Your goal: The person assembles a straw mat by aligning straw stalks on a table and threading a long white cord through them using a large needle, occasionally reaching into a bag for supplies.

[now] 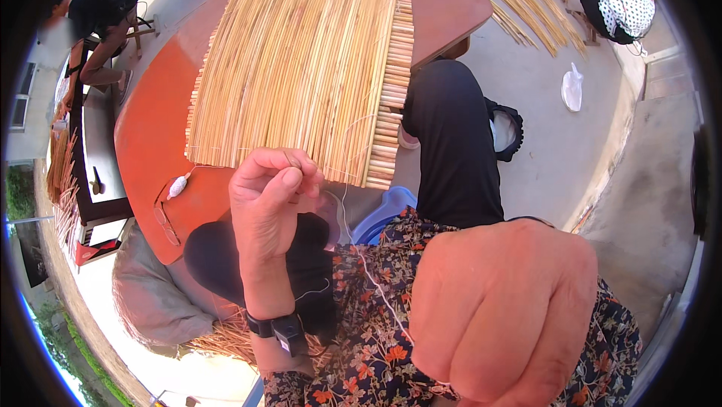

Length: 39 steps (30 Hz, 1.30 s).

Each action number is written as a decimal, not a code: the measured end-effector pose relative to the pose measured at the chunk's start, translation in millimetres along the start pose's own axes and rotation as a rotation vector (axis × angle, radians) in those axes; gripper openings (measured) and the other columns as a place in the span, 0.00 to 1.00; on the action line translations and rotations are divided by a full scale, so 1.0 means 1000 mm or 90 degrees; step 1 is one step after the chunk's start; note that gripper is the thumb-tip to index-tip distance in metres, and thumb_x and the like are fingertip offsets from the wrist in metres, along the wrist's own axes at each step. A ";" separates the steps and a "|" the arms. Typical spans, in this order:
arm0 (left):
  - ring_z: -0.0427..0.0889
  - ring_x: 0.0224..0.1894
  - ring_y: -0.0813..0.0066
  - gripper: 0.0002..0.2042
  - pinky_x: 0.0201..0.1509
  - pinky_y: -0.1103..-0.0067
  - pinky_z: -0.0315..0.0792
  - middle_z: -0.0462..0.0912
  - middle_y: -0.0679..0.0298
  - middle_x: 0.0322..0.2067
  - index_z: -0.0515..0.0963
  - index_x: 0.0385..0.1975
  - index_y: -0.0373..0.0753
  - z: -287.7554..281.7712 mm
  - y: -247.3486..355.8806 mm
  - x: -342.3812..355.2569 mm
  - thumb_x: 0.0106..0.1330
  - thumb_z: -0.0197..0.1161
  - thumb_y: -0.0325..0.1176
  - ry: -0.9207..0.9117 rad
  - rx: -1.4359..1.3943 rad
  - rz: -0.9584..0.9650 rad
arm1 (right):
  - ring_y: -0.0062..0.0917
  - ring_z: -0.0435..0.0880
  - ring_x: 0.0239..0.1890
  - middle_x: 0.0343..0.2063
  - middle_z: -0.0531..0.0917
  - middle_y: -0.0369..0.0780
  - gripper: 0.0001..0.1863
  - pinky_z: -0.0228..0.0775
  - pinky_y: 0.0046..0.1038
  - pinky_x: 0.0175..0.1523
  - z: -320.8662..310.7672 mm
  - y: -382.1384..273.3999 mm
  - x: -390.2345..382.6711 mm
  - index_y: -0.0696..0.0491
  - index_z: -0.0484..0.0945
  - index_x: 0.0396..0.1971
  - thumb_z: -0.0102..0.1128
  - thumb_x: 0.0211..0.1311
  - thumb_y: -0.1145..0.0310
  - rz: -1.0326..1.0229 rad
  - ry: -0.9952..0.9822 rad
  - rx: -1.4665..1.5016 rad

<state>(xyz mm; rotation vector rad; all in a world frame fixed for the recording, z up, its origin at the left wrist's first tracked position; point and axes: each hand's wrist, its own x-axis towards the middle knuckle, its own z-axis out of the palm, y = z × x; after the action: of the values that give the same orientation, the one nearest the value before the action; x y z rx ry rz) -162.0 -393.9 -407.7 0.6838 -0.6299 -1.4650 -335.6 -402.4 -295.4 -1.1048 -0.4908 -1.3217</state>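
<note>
A mat of straight, straw-coloured reed stalks (293, 69) lies on the table before me, its stalks bound side by side with thread. At its near edge is my left hand (267, 193), closed, with thumb and forefinger pinched together; a thin dark sliver shows between the fingertips, too small to name. A white thread (385, 300) runs from the mat's near right part down across my lap to my right hand (504, 309). That hand is a fist close to the camera, its back toward me and its fingertips hidden. Left of the mat, a small white thread bundle (178, 185) hangs on a strand.
The mat rests on a reddish-brown table (162, 106); eyeglasses (165, 215) lie on it. A blue basin (387, 211) stands below the near edge. Loose reeds (526, 5) and a white plastic bag (572, 87) lie on the floor. Two people work farther off, left and right.
</note>
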 end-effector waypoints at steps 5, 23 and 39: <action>0.77 0.31 0.70 0.04 0.31 0.80 0.74 0.77 0.57 0.31 0.74 0.31 0.37 -0.003 -0.006 0.004 0.60 0.62 0.23 0.001 -0.021 -0.030 | 0.21 0.66 0.08 0.11 0.71 0.42 0.04 0.54 0.22 0.14 -0.018 -0.001 0.005 0.66 0.81 0.25 0.65 0.49 0.80 0.089 -0.119 0.022; 0.73 0.35 0.78 0.14 0.40 0.83 0.68 0.76 0.64 0.32 0.76 0.43 0.32 -0.007 -0.005 0.001 0.58 0.66 0.28 -0.136 -0.073 0.179 | 0.07 0.64 0.13 0.14 0.71 0.29 0.05 0.51 0.13 0.17 -0.039 0.040 -0.020 0.57 0.77 0.26 0.62 0.57 0.72 0.737 0.378 -0.153; 0.72 0.34 0.76 0.09 0.40 0.82 0.67 0.72 0.65 0.30 0.73 0.31 0.34 -0.010 0.001 0.001 0.62 0.64 0.32 -0.136 0.086 0.241 | 0.07 0.64 0.12 0.14 0.71 0.28 0.07 0.50 0.12 0.16 -0.035 0.043 -0.019 0.56 0.76 0.28 0.64 0.57 0.70 0.787 0.371 -0.204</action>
<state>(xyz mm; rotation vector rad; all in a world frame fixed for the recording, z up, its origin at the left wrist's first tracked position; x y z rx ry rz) -154.2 -394.5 -413.8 0.4811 -0.9755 -1.1561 -310.7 -427.7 -341.2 -0.9191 0.7812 -0.5271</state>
